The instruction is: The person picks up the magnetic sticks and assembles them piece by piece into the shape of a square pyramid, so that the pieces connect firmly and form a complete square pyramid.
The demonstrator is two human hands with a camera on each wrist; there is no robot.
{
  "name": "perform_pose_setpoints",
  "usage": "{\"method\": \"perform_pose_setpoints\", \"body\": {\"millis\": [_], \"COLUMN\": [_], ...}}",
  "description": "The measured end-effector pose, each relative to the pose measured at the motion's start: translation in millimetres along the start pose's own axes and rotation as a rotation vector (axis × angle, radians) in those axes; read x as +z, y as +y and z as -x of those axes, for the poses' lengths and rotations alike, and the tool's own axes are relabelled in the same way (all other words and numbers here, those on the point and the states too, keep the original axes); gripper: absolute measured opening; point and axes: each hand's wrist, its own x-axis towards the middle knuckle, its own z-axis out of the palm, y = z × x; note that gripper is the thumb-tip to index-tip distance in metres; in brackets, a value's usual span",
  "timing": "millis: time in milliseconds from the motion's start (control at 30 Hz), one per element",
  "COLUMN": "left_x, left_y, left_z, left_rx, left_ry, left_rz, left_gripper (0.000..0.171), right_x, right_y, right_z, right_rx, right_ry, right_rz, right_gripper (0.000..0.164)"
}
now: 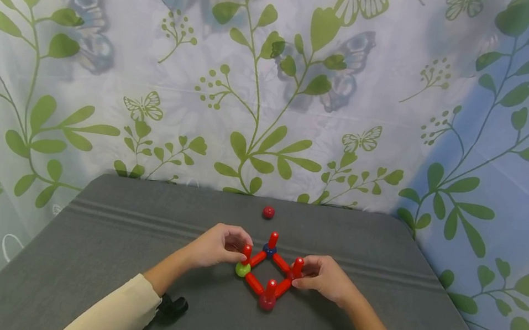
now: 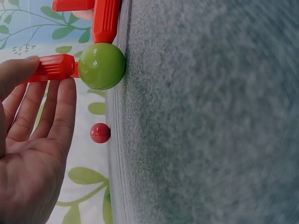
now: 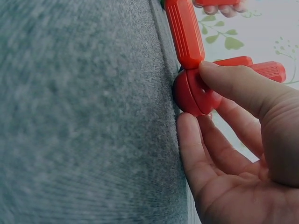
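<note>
A square frame of ribbed red rods [image 1: 255, 283] joined by balls lies on the table, with an upright rod at each corner. Its left corner is a green ball [image 2: 102, 66], its far corner a blue ball [image 1: 270, 251], and its near corner a red ball [image 1: 267, 302]. My left hand [image 1: 217, 249] pinches the upright rod [image 2: 53, 67] on the green ball between thumb and fingers. At the right corner, my right hand [image 1: 327, 279] holds another red ball [image 3: 194, 93], thumb on one side and fingertips on the other.
A loose red ball [image 1: 268, 212] sits near the back of the grey cloth-covered table [image 1: 179, 204]. Behind the table hangs a curtain [image 1: 178, 92] printed with leaves and butterflies. Black wrist straps with devices [image 1: 170, 309] sit by both sleeves.
</note>
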Motion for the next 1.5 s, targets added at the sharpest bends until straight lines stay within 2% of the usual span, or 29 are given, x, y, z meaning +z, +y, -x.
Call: {"method": "perform_pose_setpoints", "body": {"millis": [367,500,700,833,933,1033,1133,1200,1367,1500], "left_x": [1.0,-0.2,1.6,5.2,8.9,14.6,21.4,26.3,37.4,40.5], "left_y": [-1.8,-4.3,-11.0,-8.3,-3.6,2.3,7.5,10.3,15.3,18.0], "left_z": [1.3,0.9,-0.5,3.0,9.3,15.8,22.8,27.0,34.4,36.9], "left_rx": [-0.025,-0.043,-0.033,-0.032,-0.045,-0.055,-0.069,-0.075,-0.073,-0.087], "left_ry": [0.006,-0.032,-0.133,-0.129,-0.106,-0.083,-0.043,-0.018,0.008,0.009], "left_rz": [-0.026,-0.039,-0.208,-0.282,-0.318,-0.339,-0.363,-0.366,-0.360,-0.373], "left_gripper": [0.025,0.029,0.024,0.020,0.020,0.019,0.020,0.021,0.024,0.025], "right_x": [-0.1,-0.4,3.1,8.5,12.1,13.8,15.5,17.1,21.6,25.2], "right_y": [-1.7,-2.5,-3.2,-5.4,-10.5,-16.3,-21.7,-24.1,-24.8,-25.4], "right_z": [0.6,1.1,-0.8,-0.6,3.0,9.0,14.1,15.5,15.2,14.7], "right_rx": [0.003,-0.005,0.023,0.072,0.090,0.077,0.030,0.007,0.008,0.007], "right_ry": [0.000,0.003,0.060,0.114,0.045,-0.120,-0.250,-0.267,-0.200,-0.173], "right_rz": [-0.010,-0.018,-0.048,-0.140,-0.227,-0.264,-0.243,-0.218,-0.180,-0.171], "right_gripper": [0.029,0.029,0.032,0.034,0.028,0.022,0.027,0.029,0.029,0.028]}}
